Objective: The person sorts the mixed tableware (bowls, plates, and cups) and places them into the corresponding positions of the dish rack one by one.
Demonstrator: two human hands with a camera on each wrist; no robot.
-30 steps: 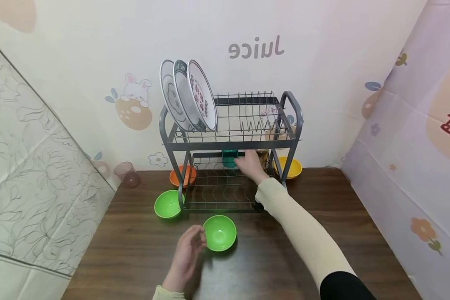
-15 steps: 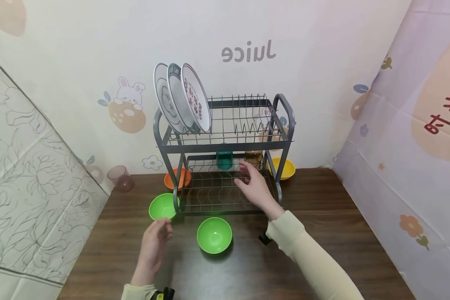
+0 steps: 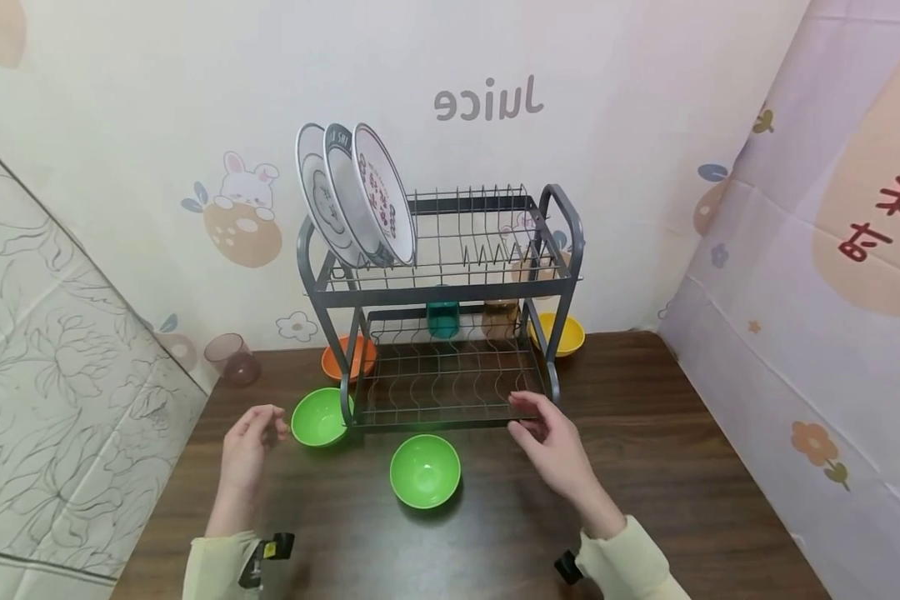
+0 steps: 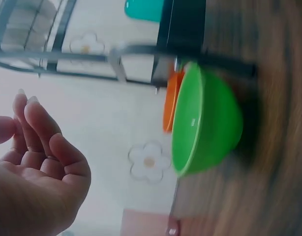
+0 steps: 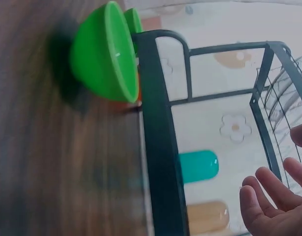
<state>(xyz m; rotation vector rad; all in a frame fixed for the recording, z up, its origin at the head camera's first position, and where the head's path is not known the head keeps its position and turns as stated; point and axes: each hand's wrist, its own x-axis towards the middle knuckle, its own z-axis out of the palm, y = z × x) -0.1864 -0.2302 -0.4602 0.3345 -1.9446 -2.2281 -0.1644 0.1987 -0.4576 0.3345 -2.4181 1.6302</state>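
Note:
My left hand (image 3: 249,450) hovers with loosely bent fingers just left of a green bowl (image 3: 319,418) by the rack's front left foot; it holds nothing. Its fingers appear relaxed in the left wrist view too. My right hand (image 3: 555,446) is at the front right of the dish rack (image 3: 442,293), fingers loosely bent and nothing between them. A second green bowl (image 3: 425,472) stands upright on the table between the hands. On the lower tier, toward the back, are a teal cup (image 3: 443,320) and an amber cup (image 3: 500,319). Several plates (image 3: 378,196) lean on the upper tier's left.
An orange bowl (image 3: 350,358) sits at the rack's left side and a yellow bowl (image 3: 562,335) at its back right. A pinkish clear cup (image 3: 232,358) lies tilted at the table's back left corner. Printed cloth walls border the wooden table (image 3: 645,467).
My right hand has drawn out of the lower tier, away from the amber cup, and come forward. The left hand has moved left from the front green bowl to beside the other one.

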